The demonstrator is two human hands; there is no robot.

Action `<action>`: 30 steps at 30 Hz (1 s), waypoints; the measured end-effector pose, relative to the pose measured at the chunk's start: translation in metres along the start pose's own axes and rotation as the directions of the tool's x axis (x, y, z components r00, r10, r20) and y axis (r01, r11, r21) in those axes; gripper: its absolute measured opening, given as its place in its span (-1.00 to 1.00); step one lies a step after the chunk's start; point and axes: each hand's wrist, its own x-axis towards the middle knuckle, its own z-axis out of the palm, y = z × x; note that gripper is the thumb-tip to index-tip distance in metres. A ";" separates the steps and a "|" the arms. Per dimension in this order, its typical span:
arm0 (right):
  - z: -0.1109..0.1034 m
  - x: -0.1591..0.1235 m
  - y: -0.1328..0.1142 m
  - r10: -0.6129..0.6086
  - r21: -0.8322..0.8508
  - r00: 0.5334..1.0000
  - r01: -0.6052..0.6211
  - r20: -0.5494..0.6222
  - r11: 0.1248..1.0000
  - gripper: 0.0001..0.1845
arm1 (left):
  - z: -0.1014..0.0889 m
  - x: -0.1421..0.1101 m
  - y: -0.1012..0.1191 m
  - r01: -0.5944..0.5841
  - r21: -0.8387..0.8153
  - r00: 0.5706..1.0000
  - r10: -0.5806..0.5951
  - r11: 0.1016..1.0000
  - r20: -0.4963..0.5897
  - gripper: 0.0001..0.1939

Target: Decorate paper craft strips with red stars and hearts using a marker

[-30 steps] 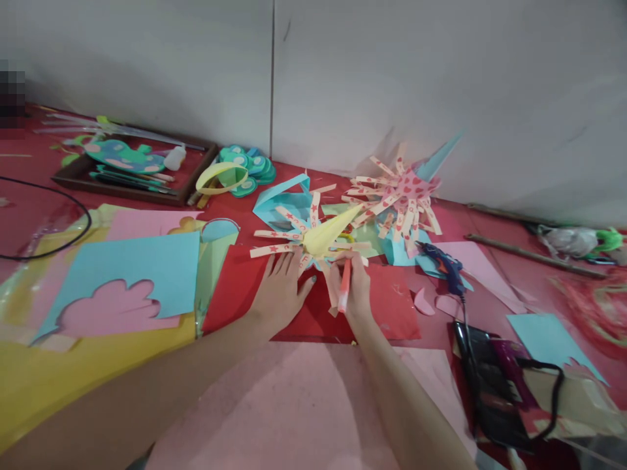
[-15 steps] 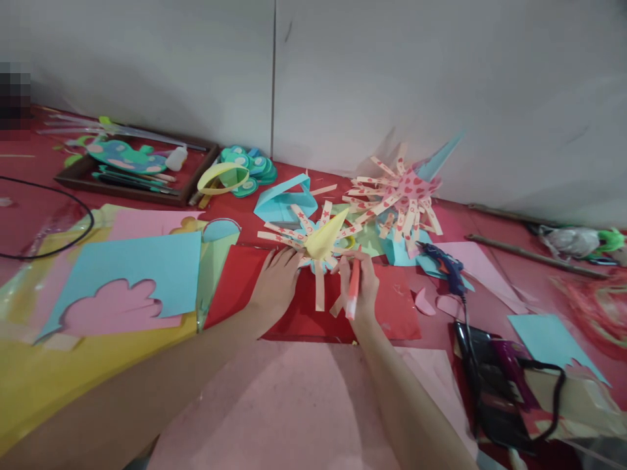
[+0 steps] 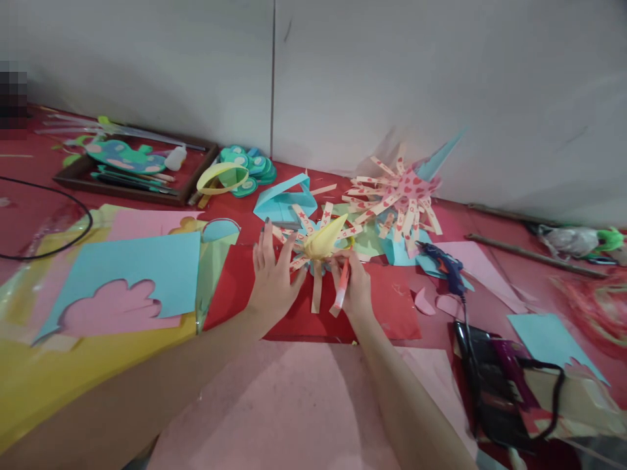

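One camera, worn on the person's head, looks forward and down across the tabletop (image 3: 34, 163) to the pale wall (image 3: 441, 78) along the far side. It views from close above the near side: left forearm (image 3: 161, 385) and right forearm (image 3: 406, 385) loom large.

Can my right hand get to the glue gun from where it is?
Probably: mostly red paper and pink paper scraps lie between your right hand and the glue gun, though that hand holds an orange marker.
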 end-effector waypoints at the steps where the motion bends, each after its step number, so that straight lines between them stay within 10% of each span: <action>1: 0.000 0.000 0.000 0.007 0.006 1.000 -0.007 0.003 1.000 -0.88 | -0.002 -0.001 0.002 -0.027 0.007 0.999 0.027 1.000 -0.030 -0.43; 9: -0.001 0.001 -0.001 0.028 0.001 0.999 -0.028 0.015 1.000 -0.89 | -0.007 -0.007 0.007 -0.426 0.005 0.894 0.420 0.905 0.154 -0.76; 30: -0.004 0.002 -0.015 -0.027 0.177 0.982 0.061 -0.189 0.982 -0.91 | 0.004 -0.019 0.013 -0.582 0.170 0.813 0.562 0.795 0.152 -0.74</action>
